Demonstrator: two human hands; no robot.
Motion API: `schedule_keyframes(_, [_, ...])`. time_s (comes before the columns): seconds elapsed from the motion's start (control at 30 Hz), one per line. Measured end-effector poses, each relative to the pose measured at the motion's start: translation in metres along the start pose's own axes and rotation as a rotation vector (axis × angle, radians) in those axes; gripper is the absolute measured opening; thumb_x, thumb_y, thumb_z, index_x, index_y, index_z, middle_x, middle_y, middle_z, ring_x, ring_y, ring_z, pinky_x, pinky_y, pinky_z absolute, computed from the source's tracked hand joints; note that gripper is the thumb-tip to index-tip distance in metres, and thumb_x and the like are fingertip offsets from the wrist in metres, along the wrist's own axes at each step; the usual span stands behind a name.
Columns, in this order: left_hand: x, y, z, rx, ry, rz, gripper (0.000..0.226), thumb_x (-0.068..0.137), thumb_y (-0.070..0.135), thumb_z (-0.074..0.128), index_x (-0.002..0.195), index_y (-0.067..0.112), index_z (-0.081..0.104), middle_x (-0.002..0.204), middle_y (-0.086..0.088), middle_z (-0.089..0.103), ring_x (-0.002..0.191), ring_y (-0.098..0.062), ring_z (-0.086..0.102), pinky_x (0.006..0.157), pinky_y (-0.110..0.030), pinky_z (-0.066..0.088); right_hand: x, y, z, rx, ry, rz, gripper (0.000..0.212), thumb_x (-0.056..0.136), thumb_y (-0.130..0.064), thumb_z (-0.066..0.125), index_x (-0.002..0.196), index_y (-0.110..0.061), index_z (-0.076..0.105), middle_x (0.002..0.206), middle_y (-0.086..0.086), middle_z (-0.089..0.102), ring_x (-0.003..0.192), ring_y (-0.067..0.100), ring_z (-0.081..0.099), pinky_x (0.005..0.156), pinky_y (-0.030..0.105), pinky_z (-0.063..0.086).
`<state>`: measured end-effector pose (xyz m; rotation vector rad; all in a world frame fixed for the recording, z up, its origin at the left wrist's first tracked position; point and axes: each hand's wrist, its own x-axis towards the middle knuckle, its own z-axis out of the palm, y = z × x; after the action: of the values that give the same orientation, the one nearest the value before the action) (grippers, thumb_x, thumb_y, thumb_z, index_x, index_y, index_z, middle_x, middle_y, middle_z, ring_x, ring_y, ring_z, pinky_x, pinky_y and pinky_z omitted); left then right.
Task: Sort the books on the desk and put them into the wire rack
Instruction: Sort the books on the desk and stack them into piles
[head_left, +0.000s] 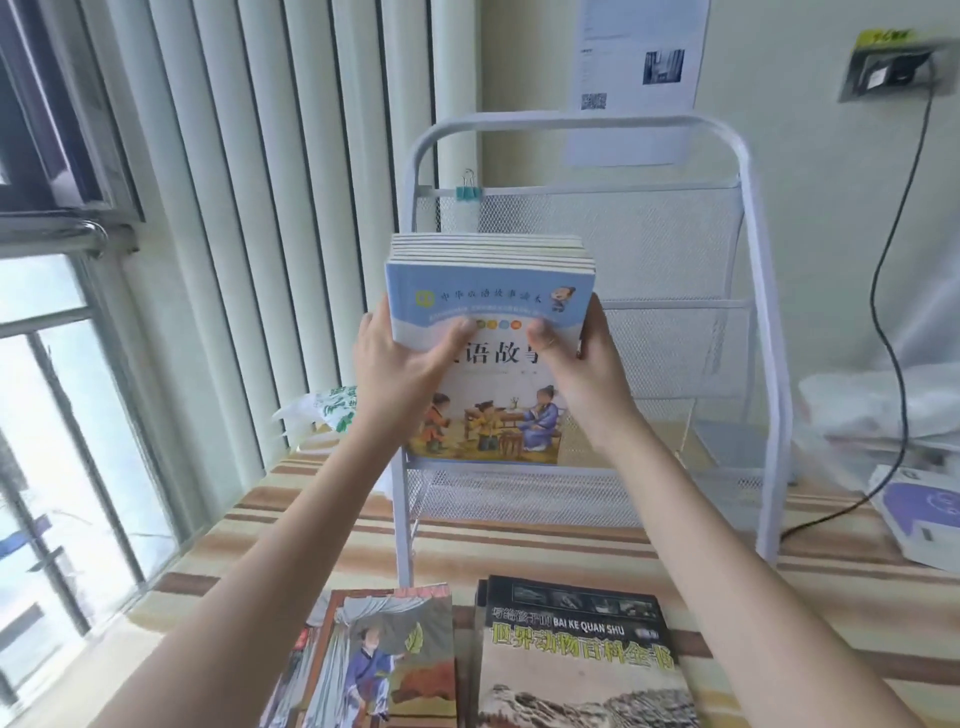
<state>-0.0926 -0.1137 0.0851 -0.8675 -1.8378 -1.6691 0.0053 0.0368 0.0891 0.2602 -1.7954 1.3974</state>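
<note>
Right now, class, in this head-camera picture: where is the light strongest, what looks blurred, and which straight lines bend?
Head view: daylight blows out the window panes at left; the wall socket at top right is smeared by motion blur; the white wire rack frame bows from wide-angle distortion; the blue-covered stack of books stays fairly sharp.

binder clip (468, 192) | wall notice (640, 78) | socket (891, 73) | cable (889, 291)

The surface (597, 540) carries a striped brown-and-cream cover. A white wire rack (748, 218) stands upright on it at the far side. Two books lie flat at the near edge, side by side: an illustrated book (384, 665) on the left and a dark-topped book (582, 660) on the right. A white box (919, 514) rests at the right edge.
</note>
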Motion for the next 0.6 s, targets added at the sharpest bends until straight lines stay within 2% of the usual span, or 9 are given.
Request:
schedule_keyframes(0.1, [-0.005,-0.009,0.005,0.201,0.001,0.04,0.071,0.064,0.075,0.058,0.107,0.019,0.058,0.101,0.015,0.051,0.111,-0.014,0.043,0.098,-0.04,0.041,-0.007,0.012,-0.003,-0.008,-0.007,0.025,0.052,0.07,-0.048,0.057,0.113,-0.021,0.047,0.104,-0.011,0.06,0.09,-0.01,0.059,0.072,0.009,0.046])
schedule_keyframes(0.17, [-0.004,-0.007,0.008,0.288,0.022,0.1,0.075,0.064,0.074,0.057,0.114,0.018,0.058,0.119,0.008,0.044,0.12,-0.015,0.033,0.104,-0.028,0.027,-0.01,0.017,-0.007,-0.028,0.01,0.036,0.053,0.071,-0.05,0.057,0.114,-0.021,0.048,0.103,-0.01,0.06,0.091,-0.009,0.06,0.072,0.009,0.046])
schedule_keyframes(0.23, [-0.003,-0.009,0.01,0.314,0.026,0.133,0.079,0.065,0.073,0.057,0.121,0.018,0.055,0.133,0.001,0.038,0.128,-0.02,0.028,0.105,-0.023,0.019,-0.011,0.022,-0.009,-0.057,0.011,0.047,0.05,0.071,-0.052,0.057,0.112,-0.025,0.049,0.104,-0.01,0.061,0.092,-0.007,0.06,0.073,0.01,0.047])
schedule_keyframes(0.3, [-0.005,-0.014,0.009,0.324,0.026,0.139,0.085,0.065,0.074,0.056,0.129,0.018,0.051,0.139,-0.001,0.035,0.132,-0.021,0.025,0.109,-0.026,0.018,-0.012,0.026,-0.009,-0.093,-0.002,0.051,0.045,0.073,-0.053,0.057,0.11,-0.029,0.049,0.106,-0.007,0.062,0.094,-0.005,0.06,0.074,0.012,0.048])
schedule_keyframes(0.47, [-0.005,-0.02,0.006,0.297,-0.004,0.097,0.091,0.064,0.073,0.057,0.134,0.015,0.047,0.143,-0.001,0.033,0.135,-0.017,0.024,0.114,-0.042,0.023,-0.012,0.027,-0.002,-0.074,-0.008,0.029,0.045,0.08,-0.039,0.057,0.118,-0.017,0.048,0.108,-0.008,0.061,0.094,-0.008,0.059,0.074,0.008,0.046])
schedule_keyframes(0.6, [-0.007,-0.021,0.006,0.212,-0.022,0.091,0.091,0.066,0.067,0.063,0.135,0.011,0.043,0.146,0.003,0.026,0.14,-0.014,0.022,0.115,-0.041,0.026,-0.012,0.028,0.0,-0.041,-0.006,0.02,0.042,0.082,-0.033,0.056,0.118,-0.013,0.049,0.105,-0.009,0.06,0.09,-0.011,0.059,0.071,0.006,0.045])
